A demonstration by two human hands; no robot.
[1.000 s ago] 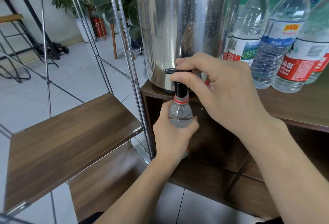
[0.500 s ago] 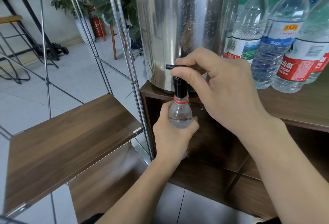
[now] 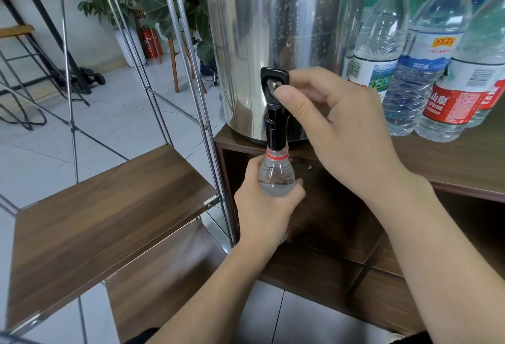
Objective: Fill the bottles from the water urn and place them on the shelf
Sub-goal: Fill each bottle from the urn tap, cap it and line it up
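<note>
Wood counter [image 3: 451,169] | left hand [image 3: 262,215] grips near-full bottle [image 3: 276,177] | right hand [image 3: 336,128] pinches urn tap [image 3: 274,89]

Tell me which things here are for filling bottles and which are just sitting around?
For the job:
water urn
tap lever, pinched by the right hand
bottle under the spout, held by the left hand
wooden shelf
capped bottles beside the urn

Just around:
potted plant
fire extinguisher
stool

bottle [image 3: 276,177] under tap [image 3: 275,114], shelf [image 3: 109,207] left
</note>
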